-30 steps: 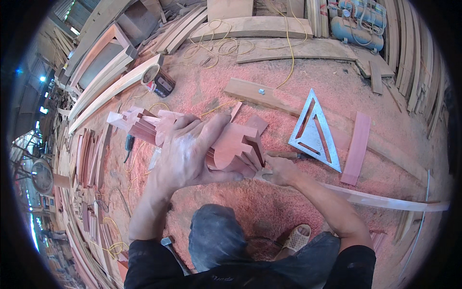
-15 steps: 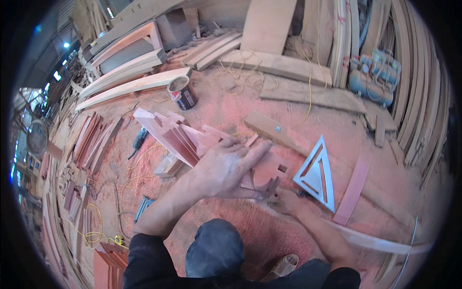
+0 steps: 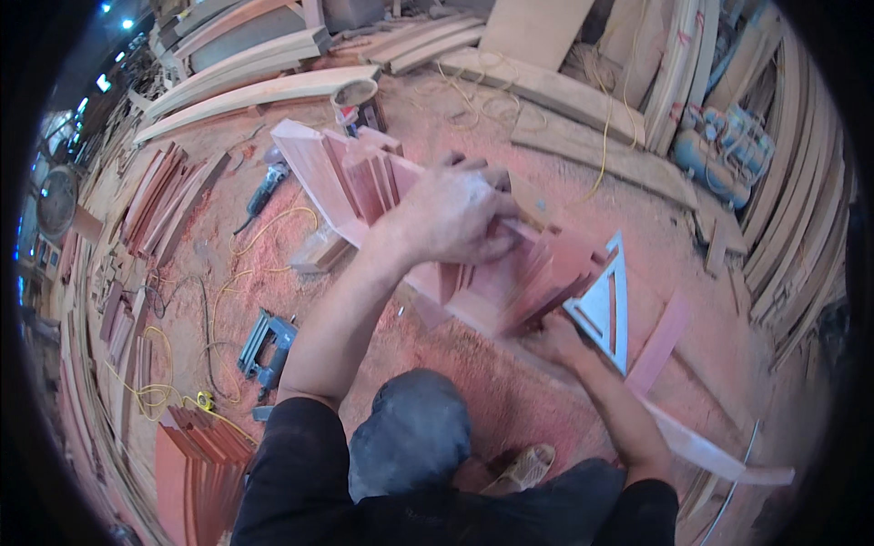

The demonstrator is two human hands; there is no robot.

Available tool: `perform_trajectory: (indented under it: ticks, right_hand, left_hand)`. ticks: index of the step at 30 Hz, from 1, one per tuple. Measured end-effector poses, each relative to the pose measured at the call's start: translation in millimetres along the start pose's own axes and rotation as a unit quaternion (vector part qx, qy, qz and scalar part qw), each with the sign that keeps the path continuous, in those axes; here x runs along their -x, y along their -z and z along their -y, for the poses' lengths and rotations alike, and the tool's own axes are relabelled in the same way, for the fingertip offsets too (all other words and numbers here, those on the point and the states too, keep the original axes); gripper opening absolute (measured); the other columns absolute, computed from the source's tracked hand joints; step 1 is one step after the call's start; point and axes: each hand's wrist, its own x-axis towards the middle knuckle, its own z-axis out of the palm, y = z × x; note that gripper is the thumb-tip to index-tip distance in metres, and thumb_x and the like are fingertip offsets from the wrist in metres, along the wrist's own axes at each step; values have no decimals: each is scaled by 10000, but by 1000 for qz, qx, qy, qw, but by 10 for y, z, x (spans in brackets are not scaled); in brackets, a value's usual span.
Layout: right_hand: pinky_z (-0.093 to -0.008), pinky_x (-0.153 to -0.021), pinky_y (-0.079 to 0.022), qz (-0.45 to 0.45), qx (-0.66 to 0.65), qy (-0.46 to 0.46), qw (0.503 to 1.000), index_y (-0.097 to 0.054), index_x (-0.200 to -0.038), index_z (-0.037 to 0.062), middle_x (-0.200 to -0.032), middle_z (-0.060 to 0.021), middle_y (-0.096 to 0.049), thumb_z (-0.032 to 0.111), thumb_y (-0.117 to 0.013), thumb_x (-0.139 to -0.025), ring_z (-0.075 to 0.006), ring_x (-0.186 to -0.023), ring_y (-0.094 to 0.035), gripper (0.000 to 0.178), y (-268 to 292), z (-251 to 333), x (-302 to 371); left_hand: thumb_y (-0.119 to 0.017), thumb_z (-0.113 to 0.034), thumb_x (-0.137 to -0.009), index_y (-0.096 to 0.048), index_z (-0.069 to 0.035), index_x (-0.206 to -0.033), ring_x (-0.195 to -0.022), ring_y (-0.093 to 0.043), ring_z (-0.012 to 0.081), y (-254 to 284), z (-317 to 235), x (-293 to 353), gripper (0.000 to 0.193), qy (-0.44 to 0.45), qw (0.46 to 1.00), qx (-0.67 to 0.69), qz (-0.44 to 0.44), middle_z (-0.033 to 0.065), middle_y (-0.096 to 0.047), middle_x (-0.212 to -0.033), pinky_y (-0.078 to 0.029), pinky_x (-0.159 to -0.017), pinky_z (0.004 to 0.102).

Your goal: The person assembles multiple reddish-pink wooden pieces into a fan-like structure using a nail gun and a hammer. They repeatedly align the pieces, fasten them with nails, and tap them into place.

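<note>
A bundle of reddish, notched wooden pieces [image 3: 546, 278] lies at a slant before me, its near right end lifted and smeared by motion. My left hand [image 3: 460, 214] reaches over the top, its fingers curled down round the far edge of the pieces. Below the right end, my right hand [image 3: 555, 341] grips the underside, some fingers hidden by the wood. More pale red stepped pieces [image 3: 332, 173] extend to the upper left. A slotted triangular set square [image 3: 594, 317] leans just right of the bundle, partly covered by it.
A blue nail gun [image 3: 271, 364] and yellow tape measure [image 3: 204, 400] lie left, with loose cords. A grinder [image 3: 264, 193] and bucket [image 3: 364, 114] are farther off. Stacked red boards [image 3: 196, 482] stand near left. A compressor [image 3: 719, 164] stands far right beside long planks [image 3: 792, 200].
The wooden bundle has tilted and shifted right, now overlapping the set square. My left hand has moved up and right, its fingers now curled over the wood. My view has shifted slightly.
</note>
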Motion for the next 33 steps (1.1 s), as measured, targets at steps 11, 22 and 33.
perform_trajectory:
  ticks: [11,22,33]
  right_hand:
    - [-564,-953,-572,-30,42,25,998,-546,-1474,128,-1179,-265,-762,444,-757,-891,-478,-1072,-733,696,45,87,32]
    - [-477,-974,-590,-90,-19,-53,994,-656,-1399,128,-1185,-166,-793,641,-802,-806,-358,-1124,-760,797,271,444,296]
    - [-377,-899,-625,-151,-155,-88,972,-754,-1167,-16,-1082,-120,-813,447,-1034,-685,-233,-995,-790,725,-76,661,113]
  left_hand:
    - [-784,-625,-920,-675,-55,-1413,-1061,-742,384,222,-266,-243,761,78,971,215,69,220,-754,-1254,-580,-877,458]
    - [-908,-686,-716,-636,-57,-1460,-998,-767,376,197,-297,-245,1012,-29,989,112,92,168,-795,-1032,-556,-888,463]
    - [-816,-791,-744,-713,-96,-1182,-930,-787,316,67,-243,-152,828,-29,991,116,58,67,-819,-957,-589,-775,478]
